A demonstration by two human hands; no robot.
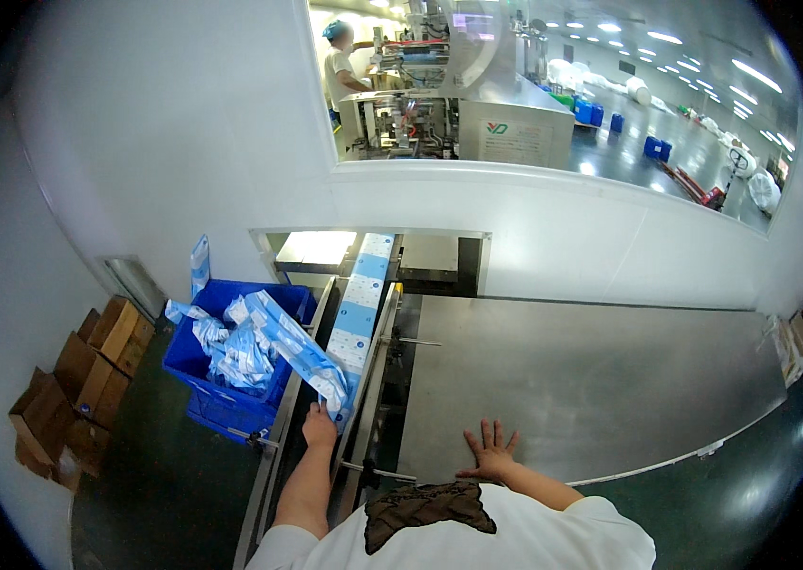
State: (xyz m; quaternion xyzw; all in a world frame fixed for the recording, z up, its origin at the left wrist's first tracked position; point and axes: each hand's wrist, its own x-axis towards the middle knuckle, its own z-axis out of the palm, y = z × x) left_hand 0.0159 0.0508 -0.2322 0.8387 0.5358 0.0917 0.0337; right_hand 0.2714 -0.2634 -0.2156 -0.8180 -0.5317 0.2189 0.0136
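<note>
My left hand (320, 429) is at the near end of the conveyor, closed on the end of a long blue-and-white film pack (295, 344). That pack slants from the blue bin across the conveyor's left rail to my fingers. Beneath and beyond it, a flat row of blue-and-white packs (356, 318) lies along the belt, running back through a wall opening. Whether my fingers also touch this row is hidden. On the steel table (572, 370) to the right, my right hand (491, 456) rests flat with its fingers spread, holding nothing.
Left of the conveyor stands a blue bin (194, 372) heaped with crumpled blue-and-white film (242, 359). Brown cardboard boxes (97, 375) are stacked by the left wall. Metal rails (370, 366) edge the belt. Behind a window, a person (341, 66) works at a machine (420, 85).
</note>
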